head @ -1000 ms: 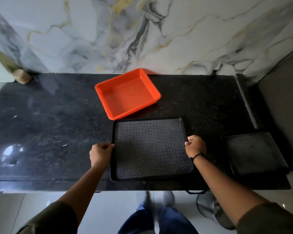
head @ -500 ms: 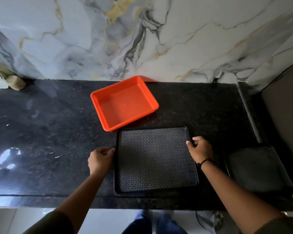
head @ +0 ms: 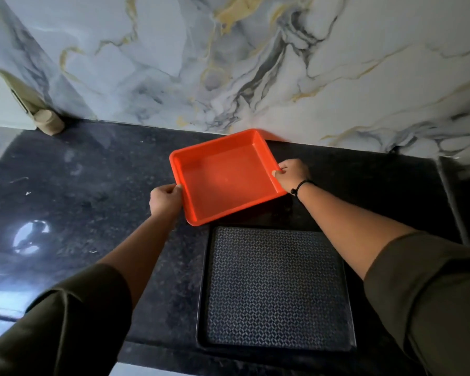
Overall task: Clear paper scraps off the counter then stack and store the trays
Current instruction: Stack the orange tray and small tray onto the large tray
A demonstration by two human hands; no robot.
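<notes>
An empty orange tray (head: 225,177) with raised walls sits at the back of the black stone counter (head: 92,185), close to the marble wall. My left hand (head: 165,199) grips its left rim and my right hand (head: 292,173) grips its right rim. A flat black tray (head: 276,289) with a patterned surface lies at the counter's front edge, just in front of the orange tray and between my forearms. A few tiny white specks (head: 27,193) lie on the counter at the left.
The marble wall (head: 255,63) rises right behind the orange tray. A beige cylindrical object (head: 48,122) stands in the back left corner. A raised dark ledge (head: 453,202) borders the counter on the right.
Both hands have left the black tray's sides and reached forward to the orange tray's rims. The view has moved closer to the counter; the black tray lies where it was set.
</notes>
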